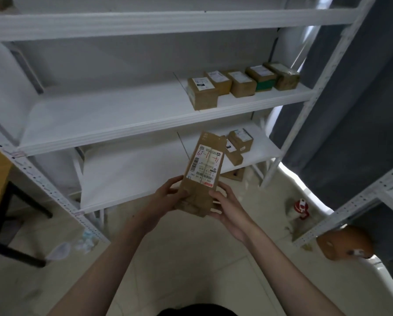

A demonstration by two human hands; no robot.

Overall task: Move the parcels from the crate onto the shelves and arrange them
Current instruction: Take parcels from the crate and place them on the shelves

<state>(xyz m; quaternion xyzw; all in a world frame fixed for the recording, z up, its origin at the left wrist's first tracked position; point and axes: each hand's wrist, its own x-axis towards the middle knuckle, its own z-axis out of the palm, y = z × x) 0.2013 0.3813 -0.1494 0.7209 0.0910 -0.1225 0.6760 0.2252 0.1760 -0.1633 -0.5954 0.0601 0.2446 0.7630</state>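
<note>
A person's left hand (168, 197) and right hand (225, 202) grasp the lower end of a tall cardboard parcel (203, 172), held in the air before white shelves (113, 124). It looks stiff and light. 5 parcels fill the middle shelf's right; its left lies open.

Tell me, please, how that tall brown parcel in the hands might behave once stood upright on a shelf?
The parcel looks stiff: its cardboard edges stay straight while held low. Being tall and narrow, it could tip if stood on end. Its taped surface may be slightly slippery.
</note>
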